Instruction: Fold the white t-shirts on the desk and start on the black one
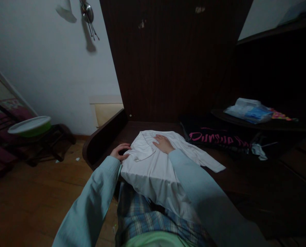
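Observation:
A white long-sleeved shirt [153,168] lies spread on a dark wooden surface, its lower part hanging over the front edge towards me. One sleeve [209,161] stretches out to the right, while on the left the cloth is folded inward over the body of the shirt. My right hand [163,144] rests flat on the upper middle of the shirt with its fingers extended. At the shirt's left edge is my left hand [120,152], its thumb and fingers bent but apart, the tips touching the cloth.
A tall dark panel [173,68] rises behind the surface, and a raised wooden side [98,140] bounds it on the left. Dark cloth with pink lettering [217,137] lies to the right, below a plastic-wrapped packet [250,110]. A green basin [31,126] stands at far left.

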Tool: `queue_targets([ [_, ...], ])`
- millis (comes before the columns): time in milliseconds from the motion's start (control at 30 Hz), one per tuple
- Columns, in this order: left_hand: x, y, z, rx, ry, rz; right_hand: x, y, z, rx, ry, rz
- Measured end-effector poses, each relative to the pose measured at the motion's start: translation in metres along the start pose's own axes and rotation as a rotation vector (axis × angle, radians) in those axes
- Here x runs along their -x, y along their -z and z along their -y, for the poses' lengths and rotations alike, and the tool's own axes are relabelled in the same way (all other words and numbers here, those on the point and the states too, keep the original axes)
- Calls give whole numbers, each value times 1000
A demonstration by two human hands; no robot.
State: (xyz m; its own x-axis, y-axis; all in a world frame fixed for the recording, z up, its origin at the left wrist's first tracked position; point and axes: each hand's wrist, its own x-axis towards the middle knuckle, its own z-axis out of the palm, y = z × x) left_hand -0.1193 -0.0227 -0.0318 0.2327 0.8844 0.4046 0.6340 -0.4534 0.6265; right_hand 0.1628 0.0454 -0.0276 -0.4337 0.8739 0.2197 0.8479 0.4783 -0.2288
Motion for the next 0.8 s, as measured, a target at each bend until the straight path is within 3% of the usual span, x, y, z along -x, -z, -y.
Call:
queue_targets([
  [167,4,6,-3,-45,81,13,7,8,5,43,108,-136],
  [267,4,7,-9,-61,122,21,12,14,9,71,176,-98],
  [400,3,7,-13,-72,183,13,12,16,16,82,50,47],
  [533,3,5,-9,-14,275,-40,4,11,25,93,-121,99],
  [700,3,5,-4,32,323,-45,10,5,35,93,-192,-8],
  [800,2,6,-5,24,318,-47,17,6,35,43,-120,-74],
])
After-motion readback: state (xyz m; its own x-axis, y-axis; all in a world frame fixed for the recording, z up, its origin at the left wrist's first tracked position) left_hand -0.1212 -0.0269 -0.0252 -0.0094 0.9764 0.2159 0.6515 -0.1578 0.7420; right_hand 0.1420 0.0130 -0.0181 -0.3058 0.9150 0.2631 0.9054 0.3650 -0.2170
